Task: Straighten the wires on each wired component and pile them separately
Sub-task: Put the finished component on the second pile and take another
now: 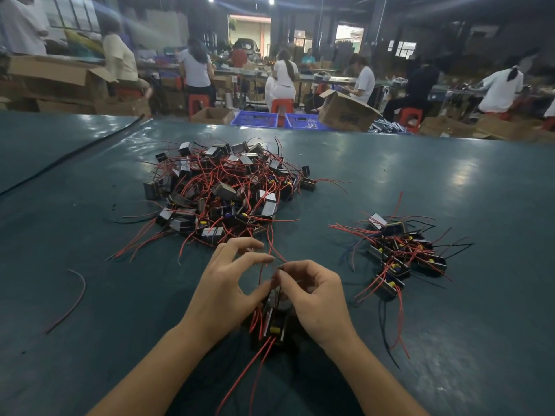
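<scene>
blk box component w/ yellow part [274,329] low btwn our palms, long axis pointing away from us | its red wires [260,273] run up to fingertips | L hand [228,283] fingers arched apart, grip unclear | R hand [312,298] fingers pinch wires | small done pile [402,253] lies right on teal table [90,310], so R hand nearer

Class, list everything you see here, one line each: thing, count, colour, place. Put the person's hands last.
table: one, dark green, foreground.
large pile: many components, black, red wires, table centre.
small pile: several components, black, red wires, right.
held component: one, black and yellow, between hands.
loose wire: one, red, left.
crates: two, blue, beyond table.
left hand: one, pinching held component's wires.
right hand: one, pinching them too.
</scene>
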Available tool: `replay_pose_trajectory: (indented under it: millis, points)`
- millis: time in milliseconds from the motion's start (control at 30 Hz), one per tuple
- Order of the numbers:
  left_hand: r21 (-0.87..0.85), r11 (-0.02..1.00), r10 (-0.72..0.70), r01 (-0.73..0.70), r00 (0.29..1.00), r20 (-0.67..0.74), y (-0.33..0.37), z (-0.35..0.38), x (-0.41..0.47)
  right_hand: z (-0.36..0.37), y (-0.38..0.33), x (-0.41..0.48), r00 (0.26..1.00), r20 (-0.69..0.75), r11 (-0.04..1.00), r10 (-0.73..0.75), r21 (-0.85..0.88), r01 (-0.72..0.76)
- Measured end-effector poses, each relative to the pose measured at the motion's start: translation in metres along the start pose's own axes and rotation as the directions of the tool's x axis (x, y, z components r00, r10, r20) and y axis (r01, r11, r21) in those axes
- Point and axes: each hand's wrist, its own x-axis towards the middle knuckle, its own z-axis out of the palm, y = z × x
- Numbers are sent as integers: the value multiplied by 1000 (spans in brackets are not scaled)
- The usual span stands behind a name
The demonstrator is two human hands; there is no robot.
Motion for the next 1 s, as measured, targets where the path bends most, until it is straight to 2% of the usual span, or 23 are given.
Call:
replay_pose_trajectory:
  millis: [133,333,400,533,633,700,800,1000]
  points:
    - [-13,1000,21,-21,1000,-6,-1,1,0,0,0,0,1000,-15,1000,6,29,-5]
    - [-188,970,-135,152,986,98,-2,5,0,0,-1,-2,998,22,994,66,84,-68]
    - [-152,981,-110,120,991,76,-1,6,-1,2,-1,-2,996,10,991,83,100,-84]
    - [126,990,74,-68,996,-44,-1,3,0,0,-1,-1,990,-30,984,139,119,-135]
    - [92,989,114,-112,993,-13,0,1,1,0,-3,-1,994,-26,991,110,79,-107]
    - [-1,997,75,-75,997,4,1,3,0,2,-4,-3,998,-18,998,52,24,-52]
    - [-149,987,-66,66,998,2,4,4,-1,4,-5,-5,1000,-13,1000,-5,-17,5]
    - [-305,901,-274,308,950,150,3,6,2,3,-2,-5,997,-8,993,-71,-93,70]
